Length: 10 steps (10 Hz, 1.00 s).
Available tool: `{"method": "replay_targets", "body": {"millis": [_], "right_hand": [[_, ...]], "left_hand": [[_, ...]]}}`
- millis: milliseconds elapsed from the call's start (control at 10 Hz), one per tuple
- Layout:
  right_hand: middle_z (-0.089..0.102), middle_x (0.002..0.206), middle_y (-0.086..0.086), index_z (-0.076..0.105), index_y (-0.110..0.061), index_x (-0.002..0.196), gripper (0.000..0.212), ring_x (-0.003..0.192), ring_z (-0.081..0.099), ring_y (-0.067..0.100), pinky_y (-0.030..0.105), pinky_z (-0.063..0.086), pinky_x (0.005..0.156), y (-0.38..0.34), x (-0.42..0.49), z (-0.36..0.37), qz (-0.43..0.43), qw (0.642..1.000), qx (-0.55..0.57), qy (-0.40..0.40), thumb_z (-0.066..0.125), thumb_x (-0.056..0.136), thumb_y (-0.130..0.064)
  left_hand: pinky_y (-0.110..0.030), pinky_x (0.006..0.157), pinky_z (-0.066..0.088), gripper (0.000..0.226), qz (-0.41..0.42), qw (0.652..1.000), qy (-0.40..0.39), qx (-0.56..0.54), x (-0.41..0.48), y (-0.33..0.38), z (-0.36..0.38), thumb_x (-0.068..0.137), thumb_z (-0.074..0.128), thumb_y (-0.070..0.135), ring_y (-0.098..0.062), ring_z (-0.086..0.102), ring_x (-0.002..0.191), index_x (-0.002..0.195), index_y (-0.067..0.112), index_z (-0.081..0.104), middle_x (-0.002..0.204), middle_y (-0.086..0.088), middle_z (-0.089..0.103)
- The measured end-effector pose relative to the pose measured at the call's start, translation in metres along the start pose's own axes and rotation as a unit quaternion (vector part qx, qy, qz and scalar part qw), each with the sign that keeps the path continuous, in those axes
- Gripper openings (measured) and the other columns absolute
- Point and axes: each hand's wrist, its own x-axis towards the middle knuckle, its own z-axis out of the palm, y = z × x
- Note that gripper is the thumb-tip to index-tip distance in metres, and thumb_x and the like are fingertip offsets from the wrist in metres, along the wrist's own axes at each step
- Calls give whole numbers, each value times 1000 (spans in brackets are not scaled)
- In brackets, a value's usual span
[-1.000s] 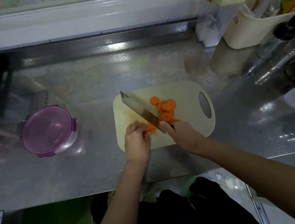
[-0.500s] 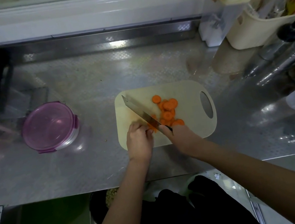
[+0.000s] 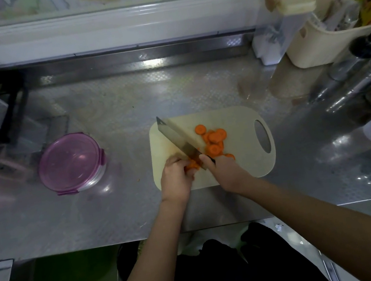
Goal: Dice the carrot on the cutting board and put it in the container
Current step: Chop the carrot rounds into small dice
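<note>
Two hands work on the cream plastic cutting board [image 3: 245, 169]: left hand [image 3: 177, 181] pinches the orange carrot stub [image 3: 192, 164]; right hand [image 3: 228, 174] grips the steel-bladed knife [image 3: 178, 139]. Purple-lidded round container [image 3: 70, 162] sits closed, well left.

- Support surface: stainless-steel counter [image 3: 114, 118], textured, with a raised strip along the back.
- Centre, near the front edge: cream cutting board [image 3: 245, 164], lying flat, handle hole to the right.
- Left of the board, well apart: round container [image 3: 70, 162], purple lid on.
- Rear right: cream tub [image 3: 311, 50], clear canister [image 3: 270, 35] just beside it.
- Right side: clear bottles [image 3: 354, 85], grouped.
- Rear left: black rack [image 3: 13, 112].
</note>
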Motion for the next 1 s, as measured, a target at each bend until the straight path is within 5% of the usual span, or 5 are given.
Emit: {"method": "replay_targets", "body": {"millis": [100,300,400,900,1000], "right_hand": [[50,82,7,54,5,114,73,89,55,29,37,43,83,-1,0,-2,5,993,116,29,24,95,-59],[51,77,-4,53,4,119,60,103,56,33,31,37,78,-3,-12,-18,-31,994,105,29,30,98,-48],[44,68,-5,55,6,106,63,77,50,21,29,35,74,-3,-19,-18,-25,997,67,22,27,98,-50],[61,99,25,55,7,104,66,95,60,37,50,48,88,5,-19,-2,-47,998,46,19,34,95,-55],[60,95,22,54,7,105,88,94,60,37,49,47,88,0,-21,-2,-43,999,5,7,19,82,-70]], "left_hand": [[-27,88,45,24,-10,1000,-21,-13,3,1,-7,78,73,19,-22,57,99,101,10,72,105,-5,64],[-19,83,39,17,1,1000,16,-4,-3,0,-7,87,63,21,-20,57,97,97,11,72,104,-3,64],[-22,87,38,23,-23,999,25,14,-6,-2,-4,87,63,21,-22,52,107,106,10,69,112,-6,61],[-16,74,35,19,-35,999,33,22,-2,-5,3,89,59,18,-20,56,94,99,6,71,107,-7,60],[-20,75,40,18,-35,999,27,24,-2,-4,2,89,60,18,-20,57,93,98,7,71,108,-7,59]]}}
